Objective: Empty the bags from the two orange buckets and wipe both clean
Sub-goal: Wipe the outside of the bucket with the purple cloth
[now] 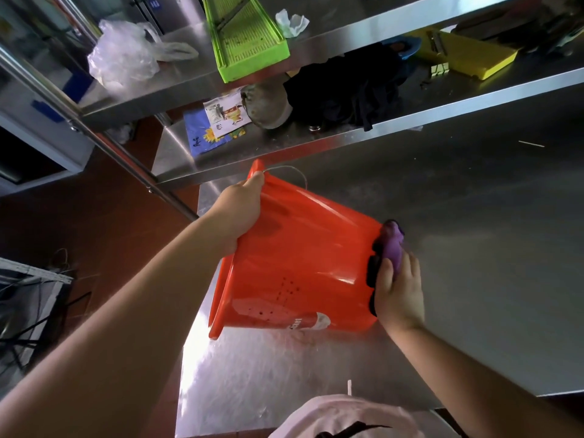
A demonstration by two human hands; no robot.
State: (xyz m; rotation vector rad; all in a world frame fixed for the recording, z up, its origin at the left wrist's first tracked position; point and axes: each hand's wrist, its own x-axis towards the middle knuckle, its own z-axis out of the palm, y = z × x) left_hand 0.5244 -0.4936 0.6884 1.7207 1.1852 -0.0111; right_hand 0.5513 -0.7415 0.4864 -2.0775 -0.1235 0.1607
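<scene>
Your left hand (241, 213) grips the rim of the bucket (297, 267), tipped at the bench's (474, 248) left edge. Your right hand (398, 289) presses the cloth (393, 248) flat on its base; wipe firmly, keeping the rim steady.

The bucket (300, 263) lay tipped on its side over the counter (489, 248), its rim to the left and its base to the right. The left hand (240, 210) held the rim; the right hand (399, 295) pressed a cloth (393, 248) against the base. Behind stood two shelves: a slicer (246, 36) and a plastic bag (123, 55) lay on the upper shelf (189, 77), and packets (215, 124) on the lower shelf (252, 153).
</scene>
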